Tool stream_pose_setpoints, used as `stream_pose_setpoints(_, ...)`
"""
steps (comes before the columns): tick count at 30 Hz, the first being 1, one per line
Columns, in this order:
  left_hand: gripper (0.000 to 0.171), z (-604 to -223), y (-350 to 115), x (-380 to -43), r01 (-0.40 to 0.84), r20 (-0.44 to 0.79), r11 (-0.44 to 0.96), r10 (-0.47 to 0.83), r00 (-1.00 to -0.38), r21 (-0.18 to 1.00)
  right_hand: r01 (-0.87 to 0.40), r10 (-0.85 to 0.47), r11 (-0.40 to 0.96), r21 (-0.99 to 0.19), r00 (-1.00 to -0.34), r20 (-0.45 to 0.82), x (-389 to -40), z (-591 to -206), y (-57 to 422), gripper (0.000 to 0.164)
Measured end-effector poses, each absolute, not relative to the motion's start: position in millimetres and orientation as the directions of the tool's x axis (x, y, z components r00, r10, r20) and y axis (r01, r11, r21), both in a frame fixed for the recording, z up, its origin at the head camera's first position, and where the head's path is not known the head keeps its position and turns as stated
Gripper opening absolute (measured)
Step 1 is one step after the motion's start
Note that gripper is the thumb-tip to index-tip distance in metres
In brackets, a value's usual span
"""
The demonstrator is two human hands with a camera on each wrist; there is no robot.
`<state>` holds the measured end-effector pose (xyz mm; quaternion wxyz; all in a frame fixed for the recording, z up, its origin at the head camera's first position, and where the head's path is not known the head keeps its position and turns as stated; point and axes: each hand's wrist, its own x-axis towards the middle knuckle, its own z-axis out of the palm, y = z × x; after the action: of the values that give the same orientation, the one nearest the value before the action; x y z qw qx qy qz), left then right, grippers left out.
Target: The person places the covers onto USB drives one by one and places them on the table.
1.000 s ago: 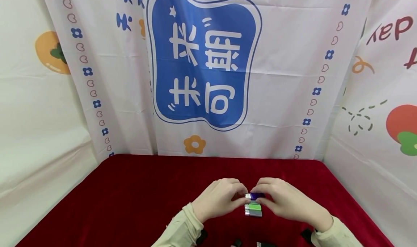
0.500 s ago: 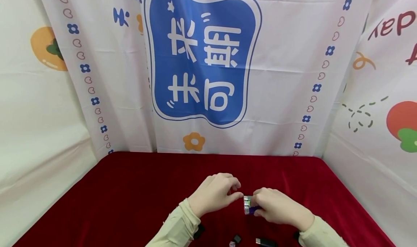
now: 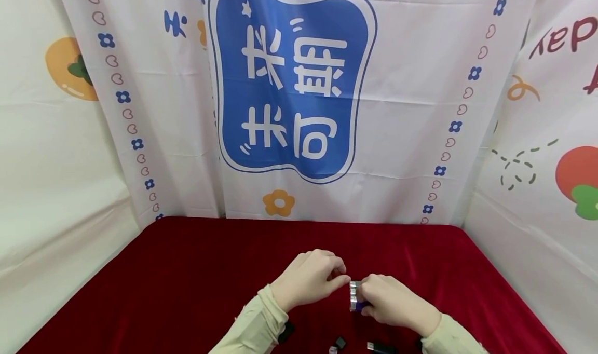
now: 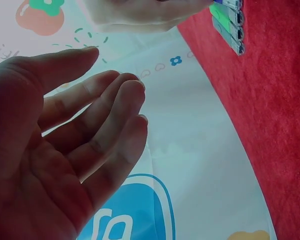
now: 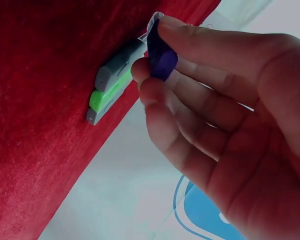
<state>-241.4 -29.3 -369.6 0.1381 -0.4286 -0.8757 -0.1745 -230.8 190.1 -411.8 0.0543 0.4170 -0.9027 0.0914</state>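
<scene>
My right hand (image 3: 394, 302) pinches a purple USB stick (image 5: 162, 57) between thumb and fingertips, its metal plug end pointing left. The stick is at the near side of a row of USB sticks lying side by side on the red cloth. In the right wrist view the row shows a grey stick (image 5: 121, 64), a bright green stick (image 5: 110, 92) and another grey stick (image 5: 101, 111). Seen from the head, the right fingers cover most of the row. My left hand (image 3: 310, 276) is just left of the row, fingers loosely bent, holding nothing.
A black USB stick (image 3: 380, 348) lies near the front edge of the red cloth (image 3: 210, 291). Left of it are a small black piece (image 3: 340, 342) and a small metal-ended piece (image 3: 333, 350). Another dark item (image 3: 286, 332) is beside the left sleeve. Printed curtains (image 3: 397, 188) enclose the table.
The purple stick has gone from the far end of the row to its near side in my right hand. My left hand has drawn slightly away to the left.
</scene>
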Motion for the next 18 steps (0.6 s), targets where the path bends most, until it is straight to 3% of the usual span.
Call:
stream_pose_setpoints(14,0.011,-369,-28,-239,0.794,0.351,0.569,0.714,-0.606,0.214,-0.763,-0.741,0.645,-0.053,-0.640,0.204,-231,-414,189,0.024)
stream_pose_setpoints(18,0.011,-368,-28,-240,0.791,0.338,0.572,0.717,-0.610,0.215,-0.743,-0.719,0.664,-0.088,-0.666,0.200,-230,-405,193,0.021)
